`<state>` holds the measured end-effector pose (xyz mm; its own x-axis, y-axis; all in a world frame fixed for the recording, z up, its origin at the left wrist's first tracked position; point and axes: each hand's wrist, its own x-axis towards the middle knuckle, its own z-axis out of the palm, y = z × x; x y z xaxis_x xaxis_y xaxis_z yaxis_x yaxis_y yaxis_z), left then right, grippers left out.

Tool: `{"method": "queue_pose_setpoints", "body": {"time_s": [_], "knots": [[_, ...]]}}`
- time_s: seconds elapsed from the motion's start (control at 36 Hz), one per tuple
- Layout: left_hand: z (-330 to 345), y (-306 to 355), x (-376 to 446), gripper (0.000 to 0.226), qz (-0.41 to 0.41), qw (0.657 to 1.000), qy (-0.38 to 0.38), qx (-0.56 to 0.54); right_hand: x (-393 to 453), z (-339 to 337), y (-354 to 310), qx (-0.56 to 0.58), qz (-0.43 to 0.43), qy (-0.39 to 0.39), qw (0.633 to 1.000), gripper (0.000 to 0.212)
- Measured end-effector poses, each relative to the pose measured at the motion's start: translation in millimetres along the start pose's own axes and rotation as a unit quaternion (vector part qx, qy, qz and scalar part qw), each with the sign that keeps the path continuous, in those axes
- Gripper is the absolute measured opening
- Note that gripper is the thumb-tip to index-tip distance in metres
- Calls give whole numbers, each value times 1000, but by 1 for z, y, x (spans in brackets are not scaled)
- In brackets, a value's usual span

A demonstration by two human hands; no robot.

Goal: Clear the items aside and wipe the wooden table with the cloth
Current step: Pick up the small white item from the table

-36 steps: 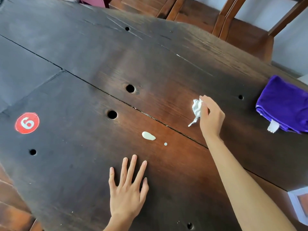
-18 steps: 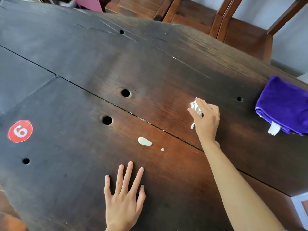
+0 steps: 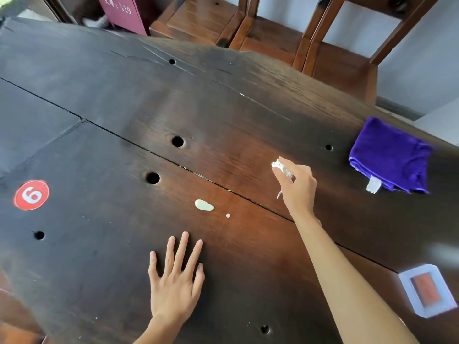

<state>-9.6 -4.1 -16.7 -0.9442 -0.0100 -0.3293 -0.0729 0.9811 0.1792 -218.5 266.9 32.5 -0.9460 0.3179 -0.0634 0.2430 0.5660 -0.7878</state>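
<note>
A dark wooden table (image 3: 223, 115) fills the view. My right hand (image 3: 298, 187) is raised above its middle right and pinches a crumpled white tissue (image 3: 282, 167). My left hand (image 3: 175, 281) rests flat on the table near the front edge, fingers spread. Between the two hands lies a white creamy blob (image 3: 204, 205) with a small white drop (image 3: 228, 215) to its right. A folded purple cloth (image 3: 391, 155) with a white tag lies at the right side, beyond my right hand.
A red round sticker with a white numeral (image 3: 31, 194) is on the left. A small clear box with an orange inside (image 3: 428, 289) sits near the right front. Wooden chairs (image 3: 273, 38) stand behind the far edge. Several round holes dot the tabletop.
My right hand has closed more tightly round the tissue, so less of it hangs out. The left hand stays flat in place. The camera has shifted a little.
</note>
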Motion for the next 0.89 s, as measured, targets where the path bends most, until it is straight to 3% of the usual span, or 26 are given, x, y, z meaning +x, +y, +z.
{"method": "queue_pose_setpoints", "body": {"time_s": [0.22,0.42,0.5,0.61,0.72,0.89], "knots": [[-25,2,2,59,-7,994,-109,-1,-47,-63,-35,4,5,1,1000,30],[-95,11,12,54,-31,976,-204,-62,-81,-121,-73,-10,20,12,1000,33],[-127,23,12,54,-16,986,-147,-74,-96,-142,-91,-21,13,21,999,35],[-161,43,0,47,28,997,6,-69,-118,-163,-114,-28,-23,44,998,33],[-193,60,-20,46,62,986,137,-72,-140,-183,-134,-39,-71,37,996,31],[-248,73,-63,51,106,965,235,-57,-178,-218,-161,-69,-162,72,982,28]]}}
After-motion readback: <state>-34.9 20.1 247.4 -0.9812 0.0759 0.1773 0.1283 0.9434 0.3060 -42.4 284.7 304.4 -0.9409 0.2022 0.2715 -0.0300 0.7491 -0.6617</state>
